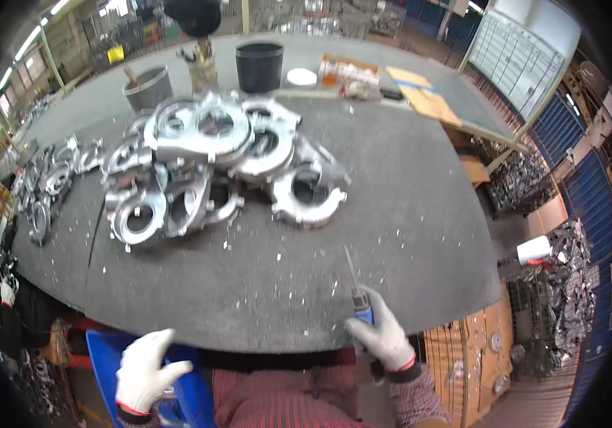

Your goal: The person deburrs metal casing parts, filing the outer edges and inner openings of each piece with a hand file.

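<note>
Near left, the knit-gloved left hand is spread, seemingly empty, over a blue bin; near right, a blue-handled tool is gripped by the right hand. Farther, the matte bench is strewn with chips, suggesting work partly done, while shiny ring-shaped castings, apparently unfinished, are heaped in 2 piles toward the left.

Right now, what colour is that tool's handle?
The handle in the right hand is blue, darker near the shaft: head view.
</note>
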The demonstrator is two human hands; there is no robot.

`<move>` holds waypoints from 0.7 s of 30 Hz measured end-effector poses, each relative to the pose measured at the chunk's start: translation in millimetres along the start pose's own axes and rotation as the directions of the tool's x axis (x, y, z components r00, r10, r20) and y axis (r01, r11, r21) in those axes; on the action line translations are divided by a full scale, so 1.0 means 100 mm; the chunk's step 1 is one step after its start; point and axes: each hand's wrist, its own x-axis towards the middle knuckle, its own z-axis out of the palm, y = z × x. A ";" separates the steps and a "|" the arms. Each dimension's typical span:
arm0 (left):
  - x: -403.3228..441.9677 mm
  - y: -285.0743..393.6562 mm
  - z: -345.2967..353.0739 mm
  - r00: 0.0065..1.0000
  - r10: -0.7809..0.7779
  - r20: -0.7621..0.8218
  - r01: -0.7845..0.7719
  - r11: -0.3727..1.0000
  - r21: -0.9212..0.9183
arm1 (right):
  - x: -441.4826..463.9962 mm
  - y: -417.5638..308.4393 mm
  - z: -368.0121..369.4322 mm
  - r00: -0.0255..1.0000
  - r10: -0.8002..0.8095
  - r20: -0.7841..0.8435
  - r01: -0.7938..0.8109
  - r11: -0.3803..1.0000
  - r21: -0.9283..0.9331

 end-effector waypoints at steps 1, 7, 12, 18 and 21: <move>0.34 0.31 -0.05 0.997 0.078 0.015 -0.074 0.985 -0.157 | -0.02 -0.05 0.02 0.999 0.045 -0.029 -0.044 0.999 0.021; 2.46 1.74 0.68 0.898 0.430 -0.093 -0.439 0.892 -0.111 | -0.01 0.09 0.10 0.990 0.032 -0.137 -0.012 0.990 0.141; 3.14 2.02 0.99 0.932 0.358 0.058 -0.362 0.928 0.084 | 0.00 0.25 0.18 0.964 -0.094 -0.248 0.160 0.952 0.262; 2.49 1.57 0.03 0.861 0.214 -0.462 -0.444 0.758 -0.477 | -0.17 -0.05 0.16 0.977 -0.010 -0.214 0.079 0.945 0.317; 1.99 0.93 -0.02 0.864 -0.160 -0.478 -0.367 0.450 -0.814 | 0.01 0.27 0.08 0.965 0.045 -0.257 0.091 0.865 0.494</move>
